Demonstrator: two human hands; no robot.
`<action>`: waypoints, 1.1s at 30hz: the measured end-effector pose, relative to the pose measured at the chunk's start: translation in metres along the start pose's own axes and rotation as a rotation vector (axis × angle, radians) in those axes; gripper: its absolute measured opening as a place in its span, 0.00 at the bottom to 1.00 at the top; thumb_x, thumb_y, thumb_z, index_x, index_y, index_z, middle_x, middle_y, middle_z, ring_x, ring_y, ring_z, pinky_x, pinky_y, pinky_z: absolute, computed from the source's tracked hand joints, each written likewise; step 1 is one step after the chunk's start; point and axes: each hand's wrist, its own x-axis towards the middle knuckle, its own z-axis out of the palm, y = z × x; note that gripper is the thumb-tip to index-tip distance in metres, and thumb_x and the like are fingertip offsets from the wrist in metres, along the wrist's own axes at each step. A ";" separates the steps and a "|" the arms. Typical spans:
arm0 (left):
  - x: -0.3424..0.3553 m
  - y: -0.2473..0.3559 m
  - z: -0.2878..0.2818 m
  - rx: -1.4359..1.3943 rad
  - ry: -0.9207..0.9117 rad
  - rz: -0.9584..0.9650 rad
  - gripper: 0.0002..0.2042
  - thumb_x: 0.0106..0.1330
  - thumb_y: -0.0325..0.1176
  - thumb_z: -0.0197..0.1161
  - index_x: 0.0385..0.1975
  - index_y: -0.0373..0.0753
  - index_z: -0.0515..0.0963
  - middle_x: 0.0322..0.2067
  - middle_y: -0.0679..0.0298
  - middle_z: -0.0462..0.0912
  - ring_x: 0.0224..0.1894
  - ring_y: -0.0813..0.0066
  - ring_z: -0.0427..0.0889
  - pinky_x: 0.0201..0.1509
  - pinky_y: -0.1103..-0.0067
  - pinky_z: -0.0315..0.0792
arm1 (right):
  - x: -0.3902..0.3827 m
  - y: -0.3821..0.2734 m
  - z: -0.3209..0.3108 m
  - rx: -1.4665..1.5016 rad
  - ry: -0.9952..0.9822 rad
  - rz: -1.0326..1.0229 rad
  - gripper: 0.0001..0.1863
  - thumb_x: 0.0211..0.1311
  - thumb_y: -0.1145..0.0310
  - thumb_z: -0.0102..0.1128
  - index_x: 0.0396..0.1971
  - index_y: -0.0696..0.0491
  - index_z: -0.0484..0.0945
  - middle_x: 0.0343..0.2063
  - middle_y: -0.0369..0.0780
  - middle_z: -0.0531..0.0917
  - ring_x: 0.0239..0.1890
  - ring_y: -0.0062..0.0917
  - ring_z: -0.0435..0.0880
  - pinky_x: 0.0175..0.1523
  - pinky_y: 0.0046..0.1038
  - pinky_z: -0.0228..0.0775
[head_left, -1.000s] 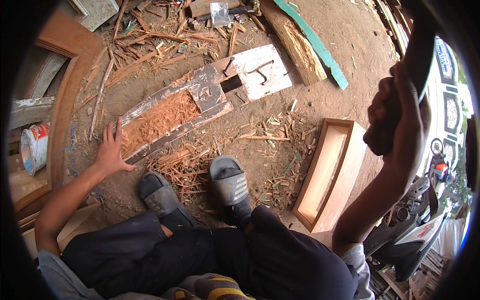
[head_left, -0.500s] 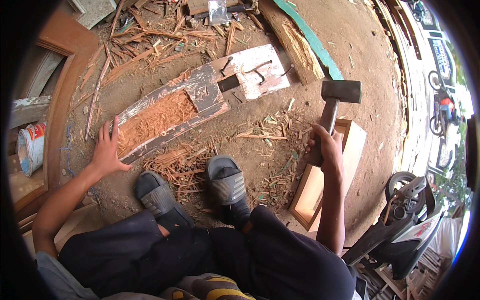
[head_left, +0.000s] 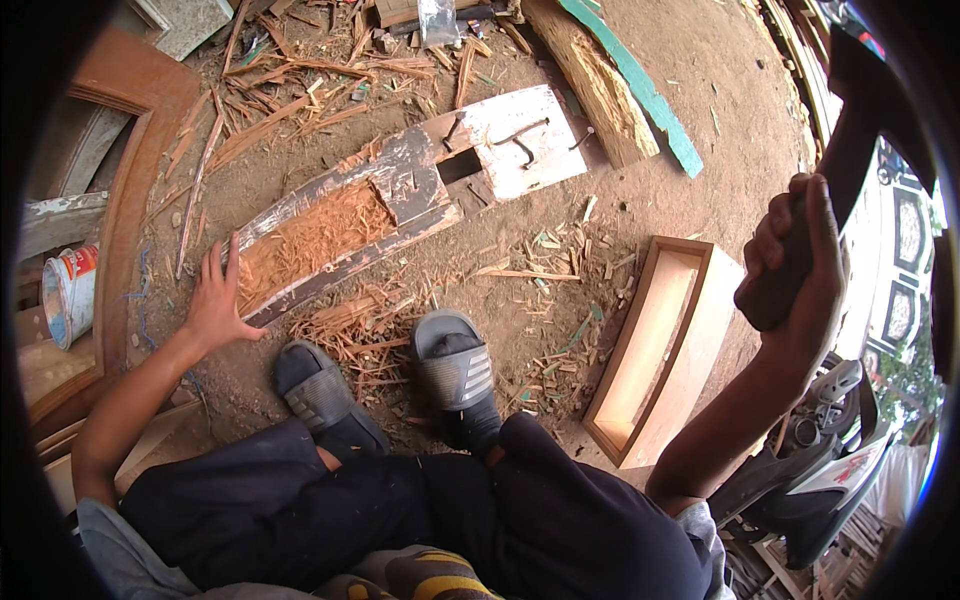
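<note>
My left hand point(head_left: 213, 305) rests with spread fingers on the near left end of a worn, painted plank point(head_left: 285, 290), whose long hollow point(head_left: 312, 235) holds shredded reddish wood. Bent nails point(head_left: 524, 148) stick up from its pale far section point(head_left: 530, 125), beside a dark rectangular opening. At the upper right, my right hand point(head_left: 800, 250) is closed around a dark hammer point(head_left: 865, 105), raised high and partly lost in shadow at the picture's rim.
An open wooden box point(head_left: 707, 345) lies right of my sandalled feet point(head_left: 450, 370). Wooden frames point(head_left: 140, 150) and a bucket point(head_left: 70, 305) lie left. Splinters point(head_left: 290, 70) litter the dirt. A split timber point(head_left: 590, 90) lies above, a scooter point(head_left: 820, 490) stands lower right.
The hammer came down from the upper right toward the box's far end, then rose back up to the upper right. My left hand has stayed on the plank.
</note>
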 end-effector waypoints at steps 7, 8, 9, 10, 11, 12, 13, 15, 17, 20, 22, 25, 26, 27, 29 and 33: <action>0.001 -0.001 0.002 0.003 -0.012 -0.012 0.75 0.29 0.51 0.82 0.69 0.37 0.26 0.64 0.34 0.46 0.67 0.37 0.48 0.70 0.55 0.54 | -0.006 0.134 0.016 -0.232 -0.137 0.133 0.11 0.64 0.63 0.59 0.27 0.54 0.71 0.15 0.34 0.74 0.13 0.17 0.72 0.19 0.21 0.66; 0.001 -0.002 0.003 0.002 -0.009 -0.009 0.75 0.28 0.51 0.82 0.69 0.37 0.26 0.64 0.35 0.46 0.67 0.37 0.48 0.70 0.55 0.55 | -0.009 0.158 0.019 -0.419 -0.193 0.312 0.11 0.61 0.64 0.60 0.28 0.55 0.71 0.16 0.34 0.74 0.14 0.17 0.72 0.20 0.21 0.68; 0.006 0.001 0.003 -0.019 0.008 0.016 0.75 0.28 0.51 0.82 0.69 0.37 0.26 0.64 0.35 0.46 0.67 0.37 0.48 0.70 0.55 0.55 | -0.001 0.183 0.004 -0.530 -0.286 0.348 0.11 0.60 0.65 0.60 0.30 0.57 0.70 0.17 0.34 0.74 0.16 0.17 0.74 0.22 0.20 0.70; 0.004 -0.003 0.005 -0.030 0.013 0.019 0.75 0.28 0.51 0.82 0.69 0.37 0.26 0.64 0.34 0.46 0.67 0.37 0.48 0.70 0.55 0.55 | -0.002 0.182 0.008 -0.359 -0.138 0.537 0.10 0.61 0.67 0.58 0.32 0.57 0.70 0.19 0.34 0.74 0.17 0.17 0.73 0.23 0.20 0.70; 0.003 -0.005 0.006 -0.041 0.018 0.023 0.75 0.28 0.51 0.82 0.69 0.37 0.27 0.64 0.34 0.45 0.67 0.37 0.48 0.70 0.55 0.55 | 0.009 0.188 -0.010 0.120 -0.104 0.743 0.08 0.62 0.69 0.56 0.33 0.57 0.69 0.21 0.34 0.74 0.17 0.16 0.72 0.22 0.21 0.70; 0.002 -0.003 0.005 -0.049 -0.008 0.011 0.75 0.28 0.51 0.82 0.69 0.37 0.27 0.64 0.34 0.45 0.67 0.36 0.48 0.70 0.55 0.54 | 0.004 0.202 -0.021 0.183 -0.048 0.784 0.09 0.64 0.68 0.56 0.34 0.58 0.68 0.22 0.34 0.73 0.17 0.16 0.71 0.21 0.20 0.69; 0.003 0.000 0.001 -0.055 -0.029 -0.008 0.74 0.28 0.51 0.82 0.69 0.36 0.27 0.64 0.34 0.45 0.67 0.36 0.48 0.70 0.56 0.53 | -0.002 0.209 -0.027 0.248 0.002 0.822 0.10 0.65 0.67 0.55 0.35 0.58 0.68 0.22 0.34 0.72 0.17 0.15 0.71 0.20 0.20 0.68; 0.004 -0.001 -0.002 -0.044 -0.032 -0.026 0.74 0.27 0.51 0.82 0.70 0.36 0.28 0.64 0.33 0.45 0.67 0.36 0.48 0.71 0.56 0.52 | -0.012 0.211 -0.045 0.425 0.005 0.854 0.13 0.67 0.64 0.56 0.36 0.58 0.67 0.22 0.34 0.70 0.18 0.14 0.70 0.19 0.19 0.67; -0.003 -0.004 0.004 -0.011 -0.012 -0.029 0.74 0.28 0.52 0.82 0.70 0.36 0.29 0.64 0.33 0.45 0.67 0.36 0.48 0.71 0.56 0.51 | -0.011 0.196 -0.051 0.602 -0.016 0.870 0.17 0.68 0.58 0.56 0.37 0.58 0.68 0.22 0.32 0.68 0.17 0.12 0.68 0.18 0.15 0.64; 0.005 0.001 0.001 -0.008 -0.048 -0.028 0.74 0.28 0.53 0.81 0.70 0.36 0.28 0.64 0.33 0.45 0.67 0.36 0.48 0.71 0.56 0.51 | -0.009 0.139 -0.064 0.433 0.050 0.655 0.15 0.69 0.59 0.54 0.37 0.57 0.68 0.22 0.32 0.68 0.16 0.11 0.66 0.18 0.15 0.63; -0.001 -0.001 -0.001 -0.032 -0.068 -0.040 0.74 0.28 0.54 0.81 0.69 0.35 0.28 0.64 0.33 0.46 0.67 0.35 0.49 0.71 0.56 0.51 | 0.000 0.113 -0.065 0.368 0.073 0.446 0.13 0.70 0.60 0.52 0.38 0.56 0.68 0.22 0.31 0.67 0.16 0.10 0.66 0.18 0.15 0.62; 0.000 0.002 -0.001 0.003 -0.057 -0.035 0.75 0.28 0.54 0.81 0.69 0.34 0.28 0.63 0.32 0.46 0.67 0.35 0.49 0.71 0.56 0.51 | 0.022 0.086 -0.045 0.582 0.112 0.149 0.09 0.71 0.64 0.51 0.33 0.53 0.69 0.19 0.30 0.66 0.16 0.11 0.66 0.17 0.16 0.58; -0.002 0.001 0.000 0.029 -0.052 -0.039 0.75 0.28 0.54 0.81 0.69 0.34 0.28 0.63 0.32 0.46 0.67 0.35 0.49 0.71 0.56 0.51 | 0.024 0.085 -0.026 0.567 0.120 0.161 0.08 0.69 0.65 0.52 0.31 0.52 0.69 0.18 0.30 0.66 0.16 0.12 0.66 0.18 0.16 0.59; 0.000 0.001 0.002 0.031 -0.049 -0.031 0.75 0.28 0.55 0.81 0.69 0.33 0.28 0.63 0.32 0.46 0.67 0.35 0.49 0.71 0.56 0.51 | 0.022 0.084 -0.007 0.545 0.134 0.169 0.08 0.68 0.66 0.54 0.29 0.51 0.69 0.16 0.29 0.66 0.16 0.13 0.67 0.19 0.16 0.60; 0.000 -0.001 0.003 0.050 -0.044 -0.031 0.75 0.28 0.55 0.81 0.69 0.33 0.28 0.63 0.32 0.46 0.67 0.35 0.49 0.71 0.56 0.51 | 0.014 0.137 0.027 0.358 0.127 0.245 0.07 0.63 0.67 0.57 0.28 0.51 0.70 0.14 0.28 0.66 0.16 0.15 0.68 0.21 0.18 0.63; 0.000 0.001 0.003 0.005 -0.021 -0.022 0.74 0.28 0.53 0.82 0.69 0.35 0.28 0.64 0.33 0.46 0.67 0.35 0.49 0.71 0.56 0.53 | -0.015 0.197 0.038 0.107 -0.104 0.540 0.07 0.58 0.70 0.57 0.31 0.56 0.69 0.19 0.33 0.72 0.19 0.16 0.73 0.24 0.20 0.68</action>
